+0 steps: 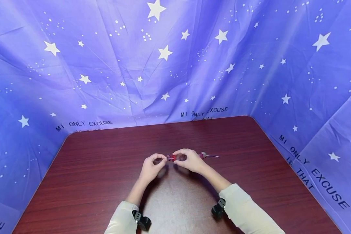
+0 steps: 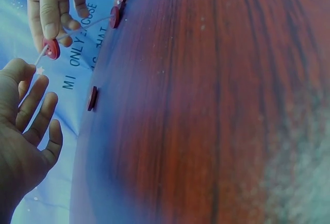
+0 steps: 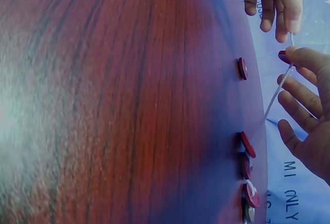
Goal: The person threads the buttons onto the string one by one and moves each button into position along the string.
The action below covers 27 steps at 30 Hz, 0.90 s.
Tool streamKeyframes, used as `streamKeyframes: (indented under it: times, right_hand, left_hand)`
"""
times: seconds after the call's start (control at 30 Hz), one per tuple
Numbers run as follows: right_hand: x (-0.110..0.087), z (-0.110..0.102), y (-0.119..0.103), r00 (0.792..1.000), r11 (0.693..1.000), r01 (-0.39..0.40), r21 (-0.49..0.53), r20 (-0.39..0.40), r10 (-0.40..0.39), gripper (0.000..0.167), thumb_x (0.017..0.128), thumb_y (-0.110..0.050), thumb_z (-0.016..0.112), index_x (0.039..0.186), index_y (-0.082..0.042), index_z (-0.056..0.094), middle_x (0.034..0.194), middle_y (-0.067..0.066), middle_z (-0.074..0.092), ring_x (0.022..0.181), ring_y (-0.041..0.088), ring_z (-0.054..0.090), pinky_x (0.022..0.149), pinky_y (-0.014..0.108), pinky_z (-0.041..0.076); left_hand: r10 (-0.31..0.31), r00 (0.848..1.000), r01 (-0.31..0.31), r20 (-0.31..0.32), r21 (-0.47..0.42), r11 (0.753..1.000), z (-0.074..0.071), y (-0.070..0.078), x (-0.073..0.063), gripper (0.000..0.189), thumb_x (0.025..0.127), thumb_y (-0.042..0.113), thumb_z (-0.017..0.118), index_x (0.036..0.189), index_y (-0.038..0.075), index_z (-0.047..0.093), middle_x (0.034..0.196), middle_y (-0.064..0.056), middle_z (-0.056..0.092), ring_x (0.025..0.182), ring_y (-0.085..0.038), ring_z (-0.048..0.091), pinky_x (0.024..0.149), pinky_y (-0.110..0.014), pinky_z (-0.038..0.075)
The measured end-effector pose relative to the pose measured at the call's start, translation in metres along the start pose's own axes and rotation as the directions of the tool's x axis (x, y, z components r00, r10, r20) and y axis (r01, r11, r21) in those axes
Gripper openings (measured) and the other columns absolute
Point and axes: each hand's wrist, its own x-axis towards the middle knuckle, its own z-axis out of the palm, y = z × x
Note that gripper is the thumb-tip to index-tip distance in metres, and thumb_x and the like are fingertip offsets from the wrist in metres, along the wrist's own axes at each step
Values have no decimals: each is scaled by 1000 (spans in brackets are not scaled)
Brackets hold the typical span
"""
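Note:
Between the fingertips of my right hand (image 1: pixel 191 161) a red button (image 2: pixel 50 49) is pinched at its edge, with a white string (image 2: pixel 39 58) running through it. My left hand (image 1: pixel 152 167) pinches the string between thumb and forefinger, just to the left of that button; its other fingers are spread in the left wrist view. From the held button the string slants down to more buttons beyond my right hand, among them a red one (image 3: pixel 248 145) and a pinkish-red one (image 3: pixel 251 194). A pale button (image 1: pixel 204 154) sits near the string's free tail (image 1: pixel 213 156).
A separate dark red button (image 3: pixel 243 68) lies on the brown wooden table (image 1: pixel 105 162), below and between the hands. Blue curtains (image 1: pixel 120 65) with white stars hang behind the table and at both sides. Each sleeve carries a black wrist camera (image 1: pixel 141 221).

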Motion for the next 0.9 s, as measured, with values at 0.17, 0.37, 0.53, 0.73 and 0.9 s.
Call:
streamKeyframes:
  times: [0.17,0.37,0.53,0.73,0.9]
  right_hand:
    - [-2,-3,5,1000,1000,-8,-17,-2,8,27,80,-16,73,106,-10,67,85,0,67,79,10,61,70,20,49]
    - [-5,-6,11,1000,999,0,-48,-11,-1,28,80,-17,73,106,-10,67,84,-1,67,78,9,60,69,21,48]
    - [-6,-7,16,1000,999,5,-53,-11,-5,27,81,-15,72,107,-9,67,83,-1,66,77,8,59,69,20,48]
    - [-8,-10,19,1000,997,2,-72,-21,-3,26,81,-16,72,106,-11,67,82,-2,67,75,6,58,66,19,47]
    - [-9,-13,23,999,995,-25,-99,-37,22,26,80,-17,73,105,-12,67,82,-3,67,73,5,57,65,19,46]
  left_hand:
    - [7,1000,-7,6,-22,1000,-2,-4,0,4,83,9,69,86,7,69,81,-7,70,70,-1,57,66,-17,48]
    - [-4,1000,4,-2,8,1000,-4,10,-5,5,82,3,67,87,0,68,81,-14,69,69,-3,56,65,-17,47]
    - [10,1000,-10,-4,8,1000,-8,28,-10,5,83,0,65,86,-4,66,80,-18,67,69,-2,55,64,-19,47]
    - [-7,1000,7,-22,-13,1000,-3,3,-5,5,83,8,68,87,3,68,80,-11,69,68,0,56,65,-18,49]
    - [-16,1000,15,-16,-32,999,-4,-6,-3,4,83,9,69,86,7,69,80,-8,70,68,-2,58,66,-18,49]
